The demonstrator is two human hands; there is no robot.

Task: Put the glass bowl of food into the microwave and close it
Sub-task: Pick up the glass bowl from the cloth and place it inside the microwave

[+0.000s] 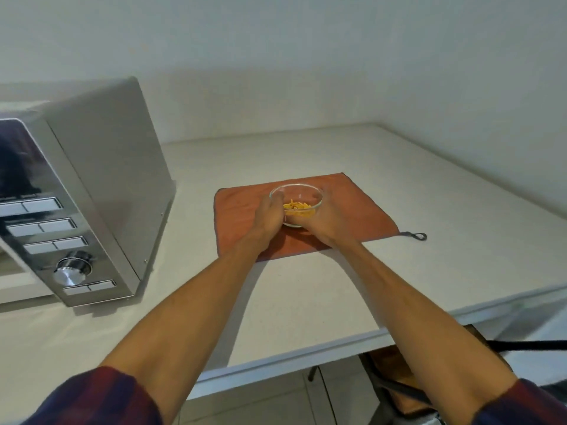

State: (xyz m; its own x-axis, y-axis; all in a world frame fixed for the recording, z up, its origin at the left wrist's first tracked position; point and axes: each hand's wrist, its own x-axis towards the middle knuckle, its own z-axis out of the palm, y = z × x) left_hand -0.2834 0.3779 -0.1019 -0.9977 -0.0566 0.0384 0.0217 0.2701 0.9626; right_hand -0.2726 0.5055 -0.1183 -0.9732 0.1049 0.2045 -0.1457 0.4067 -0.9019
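Both hands, left hand [270,214] and right hand [322,220], cup the glass bowl [296,199] by its sides; rigid, slick, breakable, light, so grip low under the walls.

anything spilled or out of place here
Nothing stands out. The glass bowl sits upright on the orange cloth, food inside, left hand and right hand cupping its sides.

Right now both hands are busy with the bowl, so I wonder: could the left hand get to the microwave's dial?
Probably yes: the left hand would have to let go of the glass bowl, but nothing stands between it and the dial.
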